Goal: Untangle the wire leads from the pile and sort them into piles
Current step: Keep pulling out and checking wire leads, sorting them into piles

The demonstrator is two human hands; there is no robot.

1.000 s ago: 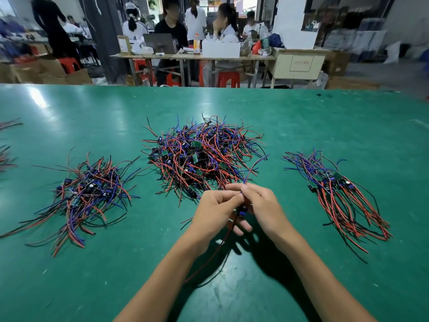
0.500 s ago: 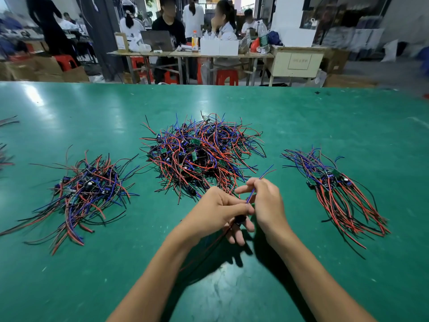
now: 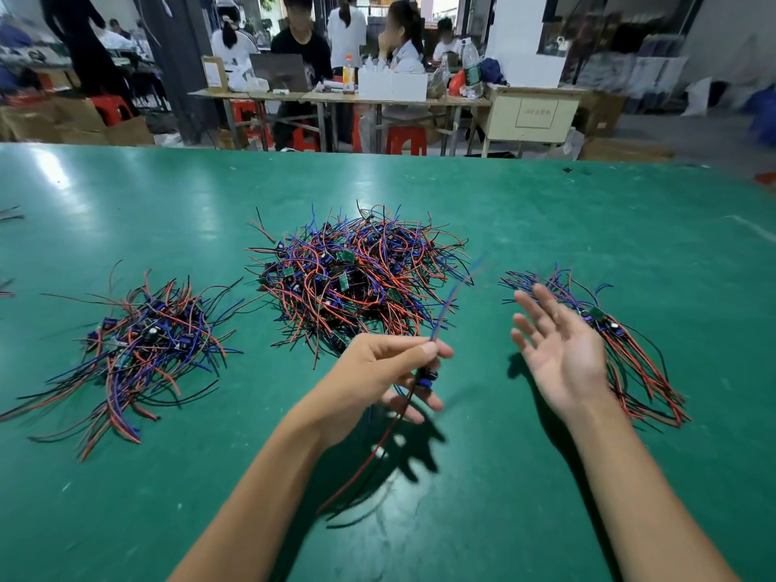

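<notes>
- Left hand (image 3: 378,371) pinches a single wire lead (image 3: 424,373) between thumb and forefinger, the other fingers curled loosely under it, just above the table.
- The lead's blue end rises from the pinch, up and to the right, blurred at the tip; its red and black ends hang down toward the near edge, over their shadow.
- Right hand (image 3: 560,354) is off the lead, palm up, fingers spread and straight, holding nothing, hovering to the right of the left hand.
- Just beyond that hand lies the right pile (image 3: 630,354), its leads combed roughly one way, red ends pointing near-right.
- Straight ahead, past the left hand, sits the big tangled pile (image 3: 357,279) of red, blue and black wire.
- Far to the left, well apart, a looser left pile (image 3: 142,342) spreads on the green table (image 3: 588,228).
- Beyond the table's far edge, people sit at a workbench (image 3: 336,96).
</notes>
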